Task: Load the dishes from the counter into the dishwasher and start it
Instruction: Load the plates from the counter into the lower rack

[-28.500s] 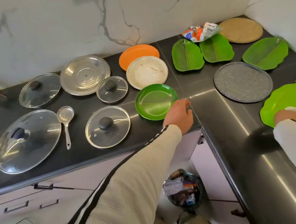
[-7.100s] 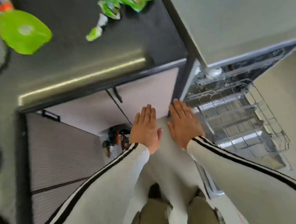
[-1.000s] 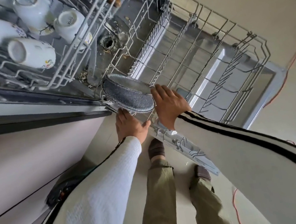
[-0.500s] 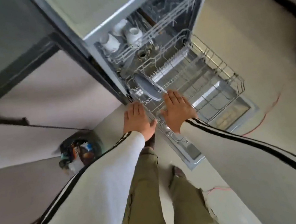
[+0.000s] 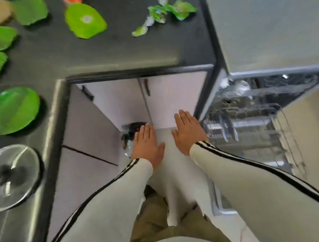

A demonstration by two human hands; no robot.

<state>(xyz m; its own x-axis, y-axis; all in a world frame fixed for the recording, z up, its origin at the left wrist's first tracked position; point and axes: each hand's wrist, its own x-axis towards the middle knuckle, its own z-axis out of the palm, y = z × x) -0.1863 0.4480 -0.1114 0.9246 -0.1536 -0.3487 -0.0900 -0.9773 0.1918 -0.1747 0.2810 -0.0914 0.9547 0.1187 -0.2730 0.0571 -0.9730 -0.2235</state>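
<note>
Standing with left hand point(image 5: 147, 143) and right hand point(image 5: 189, 132) flat, empty; extended dishwasher rack point(image 5: 244, 128) risks tripping the person.

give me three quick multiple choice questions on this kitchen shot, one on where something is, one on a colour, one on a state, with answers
1. On which side of the person does the dishwasher stand?
A) left
B) right
C) behind

2. What colour is the plate with a pale spot on the counter?
A) orange
B) white
C) green

3. How are the left hand and right hand?
A) both flat and empty
B) both gripping a lid
C) one holding a cup

Answers:
1 B, its open front lies just beyond the right hand.
2 C, it is bright green against the dark top.
3 A, the fingers are straight and nothing is in either hand.
</note>
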